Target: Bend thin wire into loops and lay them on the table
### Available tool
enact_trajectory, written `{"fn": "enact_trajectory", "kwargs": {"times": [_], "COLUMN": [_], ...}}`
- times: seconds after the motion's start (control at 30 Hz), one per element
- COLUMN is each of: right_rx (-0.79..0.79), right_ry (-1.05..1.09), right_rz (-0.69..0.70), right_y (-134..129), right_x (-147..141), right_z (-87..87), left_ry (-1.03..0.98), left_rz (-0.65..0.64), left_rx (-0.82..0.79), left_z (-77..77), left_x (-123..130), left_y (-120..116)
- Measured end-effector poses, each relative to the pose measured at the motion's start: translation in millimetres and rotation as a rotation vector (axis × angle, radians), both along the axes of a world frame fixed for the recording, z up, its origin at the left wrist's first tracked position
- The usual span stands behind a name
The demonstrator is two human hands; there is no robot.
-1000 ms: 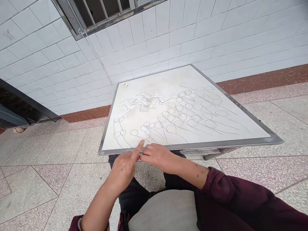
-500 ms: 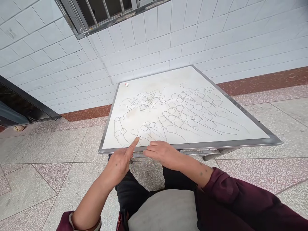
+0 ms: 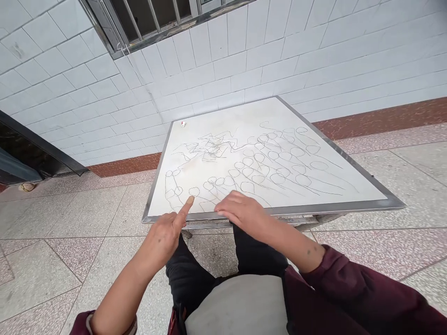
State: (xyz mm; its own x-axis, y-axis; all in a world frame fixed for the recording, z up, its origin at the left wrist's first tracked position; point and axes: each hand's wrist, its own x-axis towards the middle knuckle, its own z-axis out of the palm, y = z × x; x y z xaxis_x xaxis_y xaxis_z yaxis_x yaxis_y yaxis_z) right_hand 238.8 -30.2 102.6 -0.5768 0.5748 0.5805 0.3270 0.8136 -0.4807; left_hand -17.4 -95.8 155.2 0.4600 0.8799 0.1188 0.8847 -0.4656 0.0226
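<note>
**Left grip (image 3: 162, 239) points at pencil loops (image 3: 265, 163), right grip (image 3: 242, 211) lies open**

Neither grip has hold of anything. The left grip is curled, with its index finger (image 3: 185, 209) stretched out. The fingertip sits over the near part of the drawing, just below a single loop (image 3: 194, 191); whether it touches the surface cannot be told. The right grip is open, its fingers gently curved, their tips just inside the steel rim (image 3: 279, 209) of the white worktop and near the left index finger without touching it. The pencil loops, most trailing long lines, spread across the near and right parts of the worktop. Farther off lies a tangled scribble (image 3: 209, 148), and a small white-and-red object (image 3: 183, 123) sits by the far corner, well apart from both grips. Below the rim are black trousers (image 3: 188, 265), a grey cloth (image 3: 237, 302) and a maroon sleeve (image 3: 349, 284). A white tiled wall (image 3: 226, 60) rises beyond, under a barred window (image 3: 150, 18).
</note>
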Motion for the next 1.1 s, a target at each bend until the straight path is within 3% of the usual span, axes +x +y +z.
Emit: {"fn": "enact_trajectory", "kwargs": {"times": [0.1, 0.2, 0.33, 0.47, 0.57, 0.67, 0.73, 0.83, 0.97, 1.1], "right_rx": [-0.103, -0.415, -0.771, -0.880, -0.952, -1.020, -1.036, -1.032, -1.029, -0.868], "right_ry": [-0.083, -0.090, 0.108, 0.289, 0.409, 0.487, 0.502, 0.469, 0.379, 0.366], "right_rz": [0.106, 0.082, 0.205, 0.230, 0.244, 0.269, 0.281, 0.289, 0.299, 0.205], "right_y": [-6, -12, -16, -17, -17, -17, -17, -20, -22, -21], "right_x": [-29, -45, -50, -51, -49, -47, -45, -44, -44, -44], "right_z": [9.0, 2.9, -13.1, -19.0, -16.4, -13.1, -12.0, -11.9, -13.0, -14.9], "left_ry": [0.037, 0.117, 0.157, 0.046, -0.184, -0.691, -1.116, -1.528, -1.690, -1.688], "left_rz": [-0.070, -0.149, -0.206, -0.187, -0.136, 0.178, 0.341, 0.400, 0.452, 0.503], "left_rx": [0.017, 0.020, 0.017, 0.051, 0.186, 0.267, 0.115, -0.135, -0.192, -0.174], "left_z": [1.3, 3.0, 5.6, 2.9, -9.4, -27.2, -35.9, -39.3, -35.7, -35.0], "left_x": [16, 27, 35, 36, 36, 41, 47, 54, 57, 59], "left_y": [2, 2, 1, 1, -2, -7, -9, -9, -4, -5]}}
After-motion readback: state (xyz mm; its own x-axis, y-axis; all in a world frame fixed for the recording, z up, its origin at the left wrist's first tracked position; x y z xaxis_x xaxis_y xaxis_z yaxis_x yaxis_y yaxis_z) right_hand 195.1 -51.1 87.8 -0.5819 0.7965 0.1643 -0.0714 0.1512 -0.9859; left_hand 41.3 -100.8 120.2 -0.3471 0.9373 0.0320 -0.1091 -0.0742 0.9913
